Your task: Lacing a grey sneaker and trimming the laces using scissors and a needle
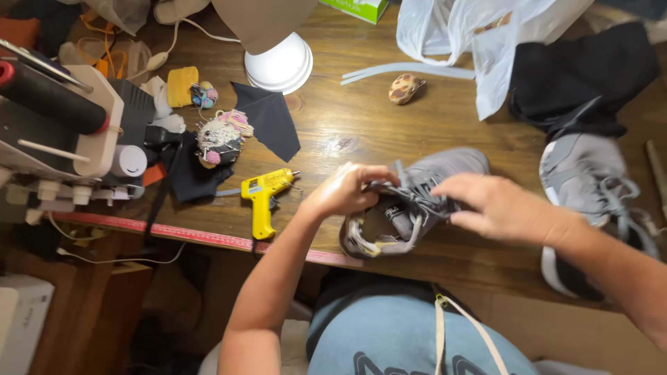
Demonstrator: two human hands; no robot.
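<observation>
At the near edge of the brown wooden surface (361, 118), your left hand (345, 189) has its fingers pinching the laces of a grey lace-up sneaker (410, 205). Your right hand (497, 206) lies across its tongue, fingers pressed together. A yellow plastic glue gun (262, 196) lies just left. Near the right edge rests a second grey sneaker (587, 184); a white dome-shaped lamp base (280, 66) stands farther back.

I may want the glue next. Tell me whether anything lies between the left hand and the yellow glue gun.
Nothing visible does. The left hand grips the grey shoe at its tongue; the yellow glue gun lies just beside it, with only bare wooden table between them.
</observation>
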